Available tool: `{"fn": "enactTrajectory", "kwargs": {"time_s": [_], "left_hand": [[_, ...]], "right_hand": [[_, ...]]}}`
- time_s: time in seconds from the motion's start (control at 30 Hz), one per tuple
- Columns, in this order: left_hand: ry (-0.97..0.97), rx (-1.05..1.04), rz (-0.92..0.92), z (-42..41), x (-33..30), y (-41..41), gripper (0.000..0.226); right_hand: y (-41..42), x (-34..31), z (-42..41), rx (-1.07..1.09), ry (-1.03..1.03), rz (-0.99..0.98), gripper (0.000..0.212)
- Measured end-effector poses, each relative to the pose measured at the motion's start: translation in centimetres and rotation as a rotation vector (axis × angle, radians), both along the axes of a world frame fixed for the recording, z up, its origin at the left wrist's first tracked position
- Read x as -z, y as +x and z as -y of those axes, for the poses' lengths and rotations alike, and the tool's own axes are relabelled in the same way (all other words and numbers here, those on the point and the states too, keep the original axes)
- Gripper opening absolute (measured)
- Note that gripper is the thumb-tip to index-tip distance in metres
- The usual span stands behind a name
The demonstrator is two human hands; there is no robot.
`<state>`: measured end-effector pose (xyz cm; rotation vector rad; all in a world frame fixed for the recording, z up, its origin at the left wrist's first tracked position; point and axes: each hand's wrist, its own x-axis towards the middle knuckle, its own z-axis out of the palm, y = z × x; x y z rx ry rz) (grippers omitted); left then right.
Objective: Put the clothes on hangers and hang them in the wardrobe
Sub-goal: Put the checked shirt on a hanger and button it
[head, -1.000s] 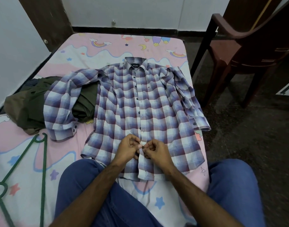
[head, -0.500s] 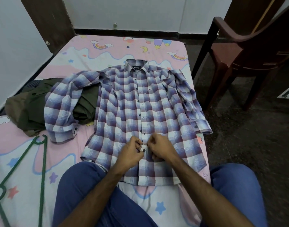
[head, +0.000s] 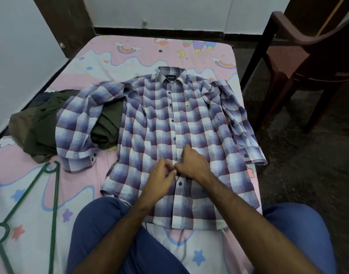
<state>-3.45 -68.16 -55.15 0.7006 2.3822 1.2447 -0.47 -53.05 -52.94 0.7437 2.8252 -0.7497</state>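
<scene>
— What does the label say?

— Too blurred to read: a dark tag with pale letters inside the collar of the shirt [head: 189, 123]. There's a small logo on the chest too.

— And your hands?

— Both on the placket low on the shirt. My left hand [head: 161, 177] and right hand [head: 191, 165] have their fingers curled, pinching the cloth at a button.

— Where does the shirt lie?

— Flat on the bed [head: 130, 56], on a pink sheet with rainbows and stars. Left of the shirt lie olive clothes [head: 41, 127] and a green hanger [head: 51, 186]; right of it, a brown chair [head: 308, 62] on dark floor.
</scene>
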Motion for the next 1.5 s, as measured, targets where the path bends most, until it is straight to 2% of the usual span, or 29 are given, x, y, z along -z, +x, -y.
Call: {"fn": "enactTrajectory", "kwargs": {"time_s": [0.1,0.23,0.3,0.43,0.57,0.7,0.87,1.03,1.23,1.5], "left_hand": [[0.042,-0.031,-0.064,-1.2,-1.5,-2.5,0.020],[-0.110,0.127,-0.140,-2.9,-1.0,-4.7,0.026],[-0.154,0.136,-0.180,-3.2,-0.1,-4.9,0.024],[-0.120,0.096,-0.183,-3.0,0.9,-4.9,0.018],[-0.093,0.075,-0.165,-2.9,1.2,-4.9,0.013],[-0.040,0.006,-0.057,-3.0,1.1,-5.2,0.013],[0.127,-0.051,0.256,-3.0,0.6,-5.2,0.007],[0.232,-0.097,0.478,-2.9,0.7,-5.5,0.009],[0.297,-0.127,0.572,-2.7,0.9,-5.8,0.007],[0.260,-0.123,0.536,-2.8,1.4,-5.9,0.006]], "right_hand": [[-0.2,0.0,0.1,0.000,-0.002,-0.005,0.049],[-0.3,0.1,-0.5,0.058,-0.021,-0.035,0.037],[-0.1,0.3,-1.0,0.072,-0.061,-0.034,0.030],[0.5,0.1,-2.4,0.108,-0.278,-0.079,0.010],[1.1,-0.3,-3.4,0.151,-0.480,-0.072,0.015],[1.1,-0.4,-3.3,0.194,-0.566,-0.046,0.015],[0.7,-0.7,-2.6,0.291,-0.712,-0.141,0.014],[0.1,0.1,-1.5,0.361,-0.700,-0.230,0.016],[0.1,1.6,-1.1,0.384,-0.651,-0.281,0.014],[1.0,2.7,-0.7,0.320,-0.657,-0.357,0.001]]}}
